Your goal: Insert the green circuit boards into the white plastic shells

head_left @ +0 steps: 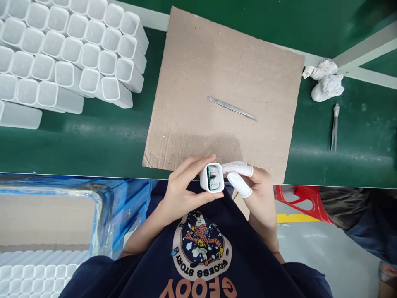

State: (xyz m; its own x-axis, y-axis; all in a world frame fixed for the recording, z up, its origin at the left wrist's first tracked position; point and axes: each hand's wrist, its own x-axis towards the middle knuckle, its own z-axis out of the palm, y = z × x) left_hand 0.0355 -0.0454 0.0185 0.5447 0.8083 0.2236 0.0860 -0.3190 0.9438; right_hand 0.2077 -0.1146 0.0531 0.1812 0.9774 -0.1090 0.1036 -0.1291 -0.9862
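Table's near edge: it runs left to right just before my body, and the cardboard sheet (192,62) slightly overhangs the table (93,145) there
Room for moving: a green strip parts the cardboard from the case rows on the left; on the cardboard lie only tweezers (232,108), well beyond my hands
Right side: crumpled white wads (327,87), with second tweezers (335,128) nearer
White case rows: open-topped white cases (65,54) stand packed at far left
Blue crate: more cases sit in the blue crate (104,215), near left
White case: the white case (203,181) at the near edge holds a green board (209,178) and pale filling (216,182)
Left grip: my left grip (182,186) is closed around that case
Right grip: my right grip (257,186), in white finger cots (240,185), is at its right side; whether closed, I cannot tell
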